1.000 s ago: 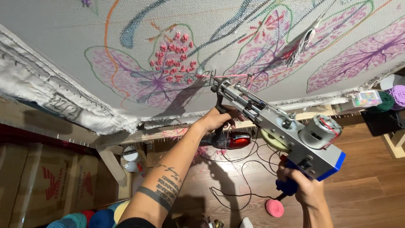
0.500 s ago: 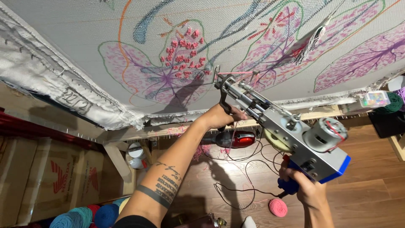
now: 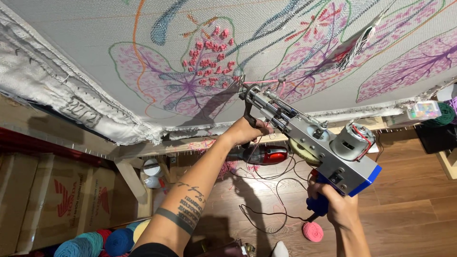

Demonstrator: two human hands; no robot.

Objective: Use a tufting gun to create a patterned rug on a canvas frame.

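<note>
1. Head view looks up at a stretched cloth (image 3: 95, 43), pale and finely woven, marked with coloured leaf and flower outlines; pink tufts (image 3: 204, 52) stand out of it, soft and nubbly
2. A tufting gun (image 3: 314, 138) sits right of centre, its needle tip touching the cloth just right of the tufts, with pink yarn (image 3: 264, 82) running into the tip
3. The left hand (image 3: 247, 131) is closed around the gun's black front handle
4. The right hand (image 3: 340, 207) is wrapped shut on the blue rear grip, below the grey metal body and round motor (image 3: 354, 138)
5. The gun looks stiff and fairly heavy, metal and hard plastic, so it likely needs both handles held; the needle end is best kept clear of fingers, and the thin yarn would snap or snag easily
6. The cloth should give a little under pressure; its loose edge (image 3: 57, 100) hangs rumpled at the left
7. Below, on the wooden floor (image 3: 409, 200), lie a red hand vacuum (image 3: 269, 154), a black cord (image 3: 266, 209) and a pink yarn ball (image 3: 312, 232); blue and teal yarn balls (image 3: 90, 242) sit near left
</note>
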